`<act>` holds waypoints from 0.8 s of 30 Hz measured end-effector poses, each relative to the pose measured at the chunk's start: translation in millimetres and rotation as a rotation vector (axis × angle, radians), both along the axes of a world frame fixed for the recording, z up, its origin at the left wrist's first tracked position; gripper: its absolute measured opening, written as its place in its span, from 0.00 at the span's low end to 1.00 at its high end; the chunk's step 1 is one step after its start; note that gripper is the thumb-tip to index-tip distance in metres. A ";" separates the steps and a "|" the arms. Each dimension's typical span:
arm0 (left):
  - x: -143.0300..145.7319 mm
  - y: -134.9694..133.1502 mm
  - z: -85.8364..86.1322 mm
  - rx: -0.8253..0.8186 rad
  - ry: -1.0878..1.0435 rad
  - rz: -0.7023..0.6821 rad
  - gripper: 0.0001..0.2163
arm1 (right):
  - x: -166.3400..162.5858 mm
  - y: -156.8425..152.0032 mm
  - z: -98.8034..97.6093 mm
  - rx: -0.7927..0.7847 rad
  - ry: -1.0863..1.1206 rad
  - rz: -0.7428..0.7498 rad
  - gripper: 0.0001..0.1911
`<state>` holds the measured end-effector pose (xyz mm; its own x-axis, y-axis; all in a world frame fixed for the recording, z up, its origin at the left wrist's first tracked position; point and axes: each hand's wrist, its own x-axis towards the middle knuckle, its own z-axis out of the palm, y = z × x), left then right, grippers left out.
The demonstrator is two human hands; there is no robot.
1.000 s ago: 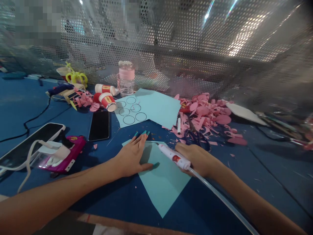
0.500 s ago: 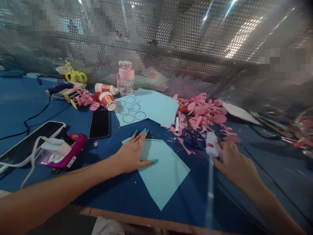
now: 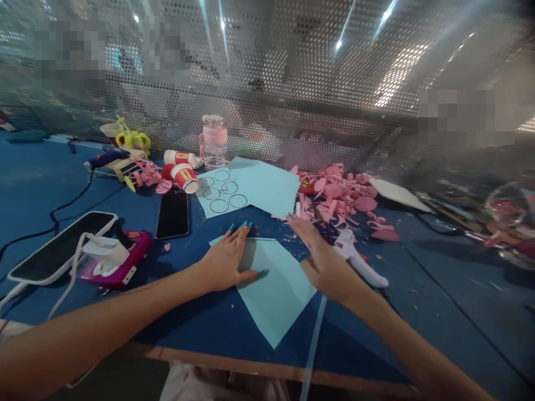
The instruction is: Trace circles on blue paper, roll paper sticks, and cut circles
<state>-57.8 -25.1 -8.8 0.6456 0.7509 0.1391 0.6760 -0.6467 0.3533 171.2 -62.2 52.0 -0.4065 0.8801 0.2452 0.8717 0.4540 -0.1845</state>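
My left hand lies flat and open on the left part of a light blue paper sheet, pressing it onto the blue table. My right hand hovers open just right of the sheet, fingers stretched forward and blurred, holding nothing. A white glue gun lies on the table just right of that hand, with a clear glue stick trailing off the near edge. Dark-handled scissors lie just beyond my right fingertips, partly hidden.
Farther back lie a light blue sheet with drawn circles, another blue sheet, pink paper scraps, a marker, red-white cups, a pink jar. Left: black phone, tablet, magenta device. Perforated metal wall behind.
My right hand carried the glue gun off the sheet to the right, laid it on the table and let go; it is now open and moving back toward the sheet. The left hand stayed.
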 end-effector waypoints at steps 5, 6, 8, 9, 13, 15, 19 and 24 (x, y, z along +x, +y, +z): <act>0.8 -0.7 1.8 -0.015 0.036 0.016 0.44 | -34.1 14.9 -20.5 -0.154 -0.024 0.132 0.44; 1.0 -0.7 1.9 -0.014 0.044 0.018 0.45 | -35.6 16.7 -23.7 -0.158 -0.022 0.127 0.45; 1.4 -0.3 1.4 -0.007 0.050 0.013 0.45 | -35.5 18.6 -28.1 -0.163 -0.018 0.121 0.45; 1.5 -0.1 0.8 0.000 0.049 0.008 0.45 | -34.7 18.9 -29.4 -0.162 -0.018 0.121 0.46; 1.2 1.0 -2.8 0.011 0.052 0.004 0.45 | -32.9 18.8 -33.0 -0.144 -0.016 0.137 0.47; 0.8 1.2 -4.1 0.018 0.044 0.000 0.44 | -33.0 18.6 -34.5 -0.134 -0.019 0.147 0.47; 0.4 0.8 -3.3 0.018 0.047 -0.008 0.43 | -33.4 17.4 -35.2 -0.138 -0.023 0.147 0.47; 0.8 -0.9 0.7 0.005 0.080 0.000 0.42 | -34.1 16.1 -33.3 -0.133 -0.041 0.140 0.46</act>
